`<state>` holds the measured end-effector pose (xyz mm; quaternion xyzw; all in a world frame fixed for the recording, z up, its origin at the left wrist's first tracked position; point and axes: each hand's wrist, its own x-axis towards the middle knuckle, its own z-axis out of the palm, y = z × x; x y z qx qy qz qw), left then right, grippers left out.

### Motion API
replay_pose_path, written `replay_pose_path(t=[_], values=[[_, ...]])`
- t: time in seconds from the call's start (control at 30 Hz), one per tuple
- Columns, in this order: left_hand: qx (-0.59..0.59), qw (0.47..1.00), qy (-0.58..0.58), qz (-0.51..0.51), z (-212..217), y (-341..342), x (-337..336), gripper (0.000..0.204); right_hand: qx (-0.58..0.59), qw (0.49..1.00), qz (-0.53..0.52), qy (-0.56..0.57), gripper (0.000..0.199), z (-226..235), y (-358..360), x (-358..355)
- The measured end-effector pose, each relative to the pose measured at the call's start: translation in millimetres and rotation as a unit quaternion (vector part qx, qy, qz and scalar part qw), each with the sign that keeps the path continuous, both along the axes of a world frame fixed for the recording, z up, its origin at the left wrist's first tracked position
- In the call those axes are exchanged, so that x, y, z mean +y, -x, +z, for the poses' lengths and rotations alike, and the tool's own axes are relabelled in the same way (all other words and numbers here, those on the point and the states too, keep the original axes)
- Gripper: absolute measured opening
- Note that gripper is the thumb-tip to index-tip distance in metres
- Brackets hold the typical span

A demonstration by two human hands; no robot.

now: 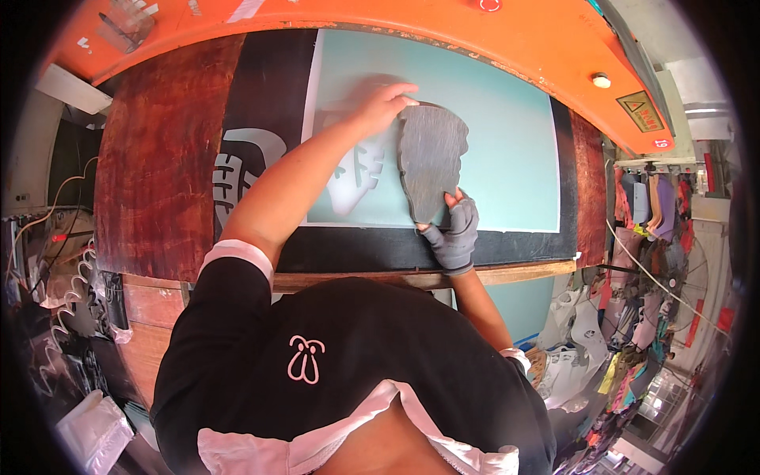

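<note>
A flat grey cutting die [434, 154], broad at its far end and narrow at its near end, with notched sides, is on a pale blue-green sheet [507, 142]. My bare left hand [386, 104] grips its far left corner, fingers curled at the edge. My right hand [457, 231], in a grey fingerless glove, pinches the narrow near tip between thumb and fingers. Left of the die, a notched cut-out shape [352, 178] shows in the sheet. A similar pale notched piece [237, 170] lies on the black board farther left, partly hidden by my left arm.
An orange machine beam [356, 17] with a white knob [602, 81] spans the far side. Reddish-brown boards [166, 150] flank the black board [356, 252]. Coiled cable hangs at left. Many coloured cut pieces [633, 317] hang and pile at right.
</note>
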<state>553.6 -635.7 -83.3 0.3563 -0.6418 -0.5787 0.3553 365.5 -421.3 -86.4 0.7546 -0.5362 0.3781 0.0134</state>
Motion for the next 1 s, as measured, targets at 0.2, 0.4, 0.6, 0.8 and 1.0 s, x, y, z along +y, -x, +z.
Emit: replay_pose_path(t=[0.2, 0.4, 0.6, 0.8, 1.0], values=[[-0.012, 1.0, -0.01, 0.004, 1, -1, -2, 0.04, 0.008, 1.0, -0.009, 0.011, 0.065, 2, -3, 0], [-0.004, 1.0, -0.01, -0.002, 1, 0, -5, 0.04, 0.014, 1.0, -0.014, 0.008, 0.065, 1, -4, -2], [-0.01, 1.0, -0.006, 0.01, -2, 2, -8, 0.041, 0.013, 1.0, -0.012, 0.003, 0.065, 3, -4, -4], [-0.017, 1.0, 0.003, 0.026, -7, 3, -12, 0.041, 0.01, 1.0, -0.016, -0.002, 0.065, 3, -5, -5], [-0.013, 0.999, 0.01, 0.03, -4, 5, -12, 0.041, 0.026, 1.0, -0.013, -0.01, 0.065, 4, -6, -6]])
